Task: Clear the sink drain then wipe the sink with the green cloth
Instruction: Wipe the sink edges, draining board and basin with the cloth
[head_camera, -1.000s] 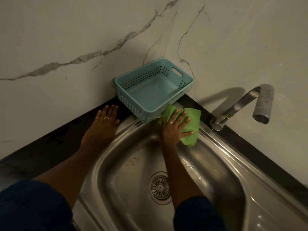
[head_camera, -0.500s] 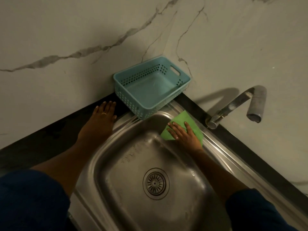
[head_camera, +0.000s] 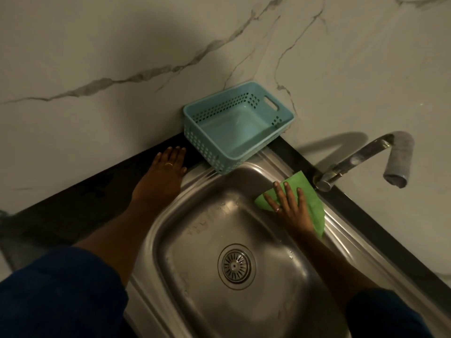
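Green cloth (head_camera: 314, 206) lies spread under my right hand (head_camera: 290, 208). My fingers are straight and press it flat against the far right wall of the sink (head_camera: 195, 240), just below the rim and near the foot of the tap (head_camera: 361, 154). My left hand (head_camera: 163, 176) rests flat on the black counter (head_camera: 73, 211) at the sink's left edge, fingers straight and grasping nothing, just beside the blue basket (head_camera: 202, 145).

The drain (head_camera: 235, 265) in the basin floor looks free of scraps, as far as this dim light lets me tell. I judge the clearing done and the wiping under way, with only this upper corner covered so far.

Next I would need to draw the cloth down the wall and across the floor. That calls for even pressure from a flat palm so the cloth does not bunch or slip out. The dull marks on the left slope and the ring round the drain would need passes too.
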